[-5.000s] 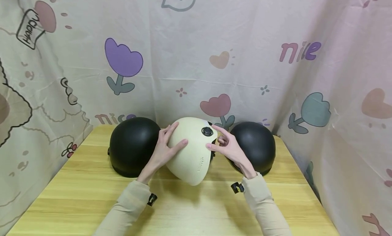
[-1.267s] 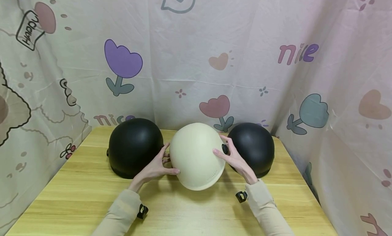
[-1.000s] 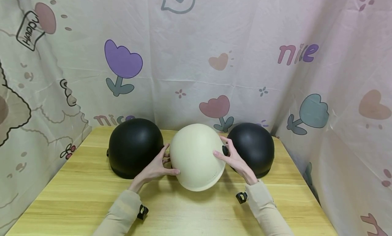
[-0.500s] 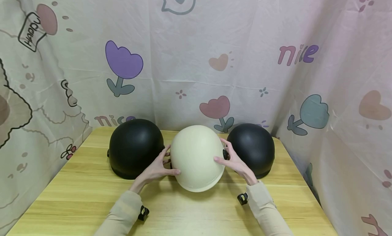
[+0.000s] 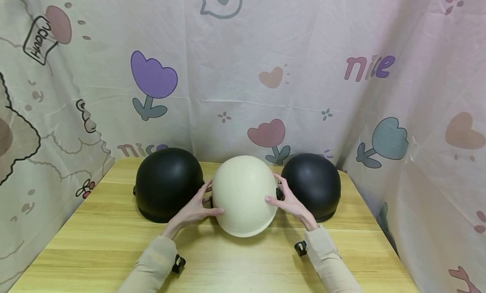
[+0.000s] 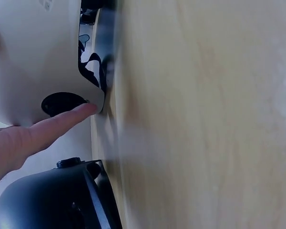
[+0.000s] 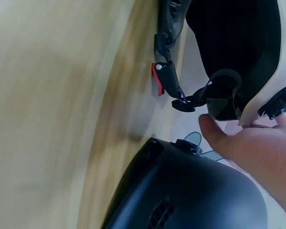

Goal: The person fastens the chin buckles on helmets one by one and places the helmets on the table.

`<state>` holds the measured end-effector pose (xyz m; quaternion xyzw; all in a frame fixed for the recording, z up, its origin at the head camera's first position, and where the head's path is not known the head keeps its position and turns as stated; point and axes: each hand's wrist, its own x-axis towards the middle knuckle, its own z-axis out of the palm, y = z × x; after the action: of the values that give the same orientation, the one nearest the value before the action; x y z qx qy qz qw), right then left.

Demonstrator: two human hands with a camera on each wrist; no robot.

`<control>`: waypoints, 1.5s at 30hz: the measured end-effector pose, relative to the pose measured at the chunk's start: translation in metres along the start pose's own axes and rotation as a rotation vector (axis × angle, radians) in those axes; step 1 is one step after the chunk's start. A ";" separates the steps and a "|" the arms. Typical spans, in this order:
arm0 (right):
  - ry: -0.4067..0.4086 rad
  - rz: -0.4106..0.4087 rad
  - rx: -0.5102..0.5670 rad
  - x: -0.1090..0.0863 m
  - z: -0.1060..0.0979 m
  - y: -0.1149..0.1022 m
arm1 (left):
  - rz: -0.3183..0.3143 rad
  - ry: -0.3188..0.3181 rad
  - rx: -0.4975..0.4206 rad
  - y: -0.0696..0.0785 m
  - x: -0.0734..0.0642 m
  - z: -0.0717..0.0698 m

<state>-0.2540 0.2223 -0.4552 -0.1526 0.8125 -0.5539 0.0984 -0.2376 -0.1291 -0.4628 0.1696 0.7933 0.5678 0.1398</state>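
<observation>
A cream helmet (image 5: 243, 191) sits in the middle of a row, its rounded shell toward me and its front edge tipped up a little. My left hand (image 5: 195, 206) holds its left side, thumb on the shell and fingers round the side. On the other side my right hand (image 5: 292, 202) grips it beside a round black knob (image 5: 279, 193). The left wrist view shows another black knob (image 6: 62, 103) by a finger. Below the dark inside of the shell, in the right wrist view, hangs a strap buckle (image 7: 168, 80) with a red tab.
A black helmet (image 5: 167, 183) stands close at the left, and a second black helmet (image 5: 315, 185) close at the right. All are toward the back of the wooden table (image 5: 235, 267), before a printed cloth curtain (image 5: 224, 65).
Since five seconds ago the cream helmet has turned, its knob swinging from the upper front to the right side. My left hand has moved lower. In the last second it has shifted only slightly.
</observation>
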 end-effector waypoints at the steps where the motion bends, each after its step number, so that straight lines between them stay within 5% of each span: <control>1: -0.003 -0.002 0.006 0.000 0.000 0.001 | 0.003 0.000 0.000 0.000 0.000 0.000; 18: -0.031 -0.012 0.092 0.003 0.005 0.012 | 0.021 0.013 0.056 -0.001 0.005 -0.002; 35: -0.110 0.031 0.082 0.006 0.008 0.019 | 0.023 0.032 0.062 -0.003 0.010 -0.001; 45: -0.087 0.050 0.054 0.012 0.009 0.023 | 0.015 0.044 0.074 -0.005 0.013 -0.003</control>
<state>-0.2651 0.2185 -0.4799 -0.1536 0.7959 -0.5658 0.1513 -0.2507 -0.1275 -0.4672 0.1681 0.8154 0.5426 0.1114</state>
